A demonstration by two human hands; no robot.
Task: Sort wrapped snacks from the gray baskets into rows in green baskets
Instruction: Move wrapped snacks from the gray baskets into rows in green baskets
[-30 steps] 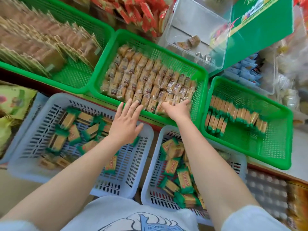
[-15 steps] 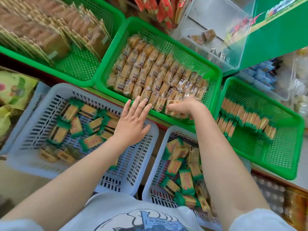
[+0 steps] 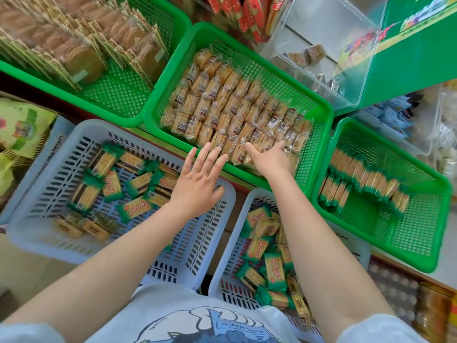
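- shelf [image 3: 442,276], pale surface, bare strip far right of right hand [image 3: 270,160]
- three green baskets [image 3: 321,112] on it: ahead of hands, ahead-left, right
- clear bin [image 3: 366,78] beyond, ahead-right

Green display stand [image 3: 410,63], perhaps shelving.

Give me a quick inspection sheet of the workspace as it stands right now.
Surface: shelf edge, mostly hidden under baskets.
Job's things: middle green basket nearly full of clear-wrapped snack rows; right green basket holds a short row; two gray baskets hold loose green-wrapped snacks.
Clutter: nothing seen.
Hands: left hand flat, fingers straight, over the left gray basket's far rim; right hand on the front snack row, grip unclear.
Cables: nothing seen.
Surroundings: far-left green basket of biscuit packs, clear bin, green box.
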